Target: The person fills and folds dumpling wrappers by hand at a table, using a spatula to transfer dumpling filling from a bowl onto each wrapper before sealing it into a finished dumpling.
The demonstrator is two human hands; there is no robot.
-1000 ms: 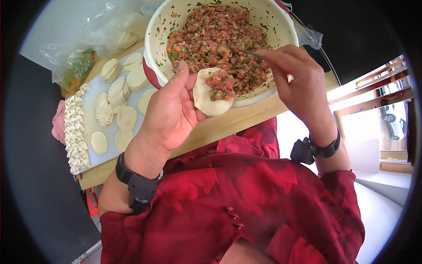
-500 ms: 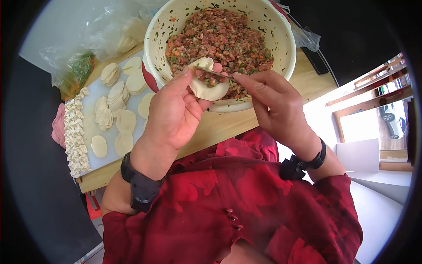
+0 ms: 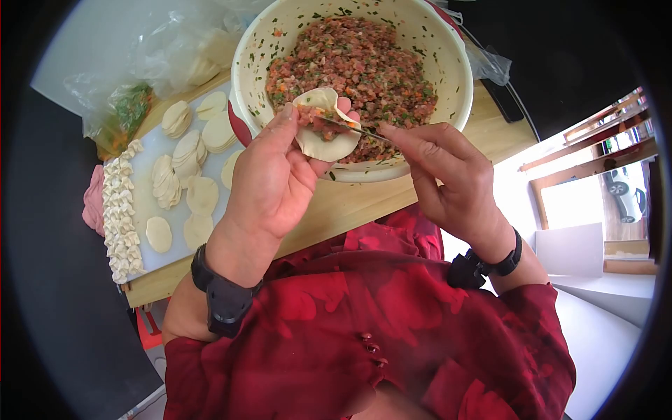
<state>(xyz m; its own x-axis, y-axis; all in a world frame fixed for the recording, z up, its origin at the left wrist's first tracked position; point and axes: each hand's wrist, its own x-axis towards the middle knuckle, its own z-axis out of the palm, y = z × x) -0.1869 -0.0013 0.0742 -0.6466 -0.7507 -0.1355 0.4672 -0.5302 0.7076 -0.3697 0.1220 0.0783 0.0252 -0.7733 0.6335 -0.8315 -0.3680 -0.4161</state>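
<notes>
My left hand (image 3: 269, 182) cups a round dough wrapper (image 3: 327, 148) over the near edge of a large white bowl (image 3: 456, 91). A small heap of meat filling (image 3: 313, 120) lies on the wrapper. Pinched in my right hand (image 3: 448, 168) is a thin metal utensil (image 3: 369, 133), its far end at the filling; the shape of that end is partly hidden by the meat. Behind both hands, the bowl holds a mass of chopped meat mixture (image 3: 357, 59) flecked with green and orange.
On the left, a pale board (image 3: 143, 199) carries stacks of flat wrappers (image 3: 187, 155) and a row of shaped dumplings (image 3: 122, 231). Clear plastic bags (image 3: 175, 52) lie behind it. A dark phone-like object (image 3: 505, 101) rests right of the bowl on the wooden table (image 3: 308, 217).
My right hand has shifted slightly right, and more of the utensil shows. The wrapper in my left hand has moved slightly left, with more filling visible on it.
</notes>
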